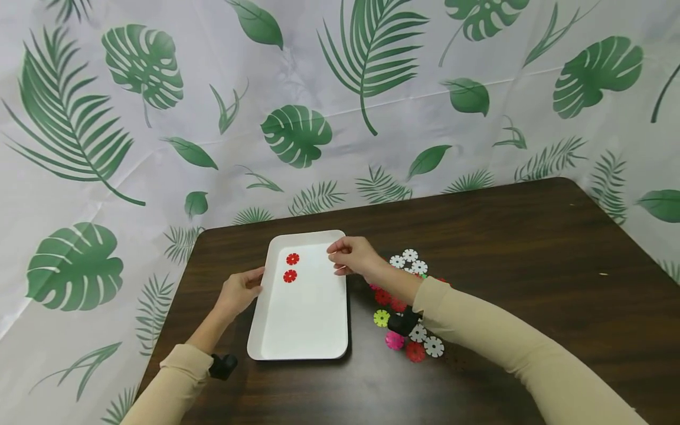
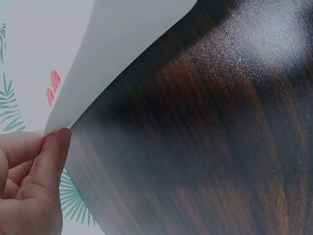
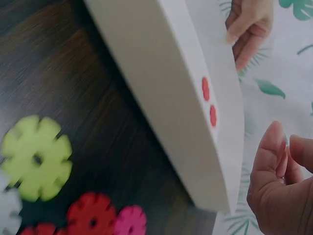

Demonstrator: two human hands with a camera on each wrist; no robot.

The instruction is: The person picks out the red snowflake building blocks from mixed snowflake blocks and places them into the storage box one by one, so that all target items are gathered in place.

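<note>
A white tray (image 1: 303, 319) lies on the table, with two red notched discs (image 1: 290, 275) inside near its upper left. My left hand (image 1: 240, 293) pinches the tray's left rim between thumb and fingers, as the left wrist view also shows. Over the tray's upper right edge hovers my right hand (image 1: 355, 257), its fingers loosely bent. In the right wrist view, a gap shows between thumb and fingertips of the right hand (image 3: 279, 183), and no disc is visible there.
Right of the tray lies a loose pile of notched discs: white (image 1: 434, 346), red (image 1: 415, 352), pink (image 1: 394, 340) and yellow-green (image 1: 381, 318). My right forearm partly covers it. Behind the dark wooden table (image 1: 504, 248) hangs a leaf-printed cloth (image 1: 223, 189).
</note>
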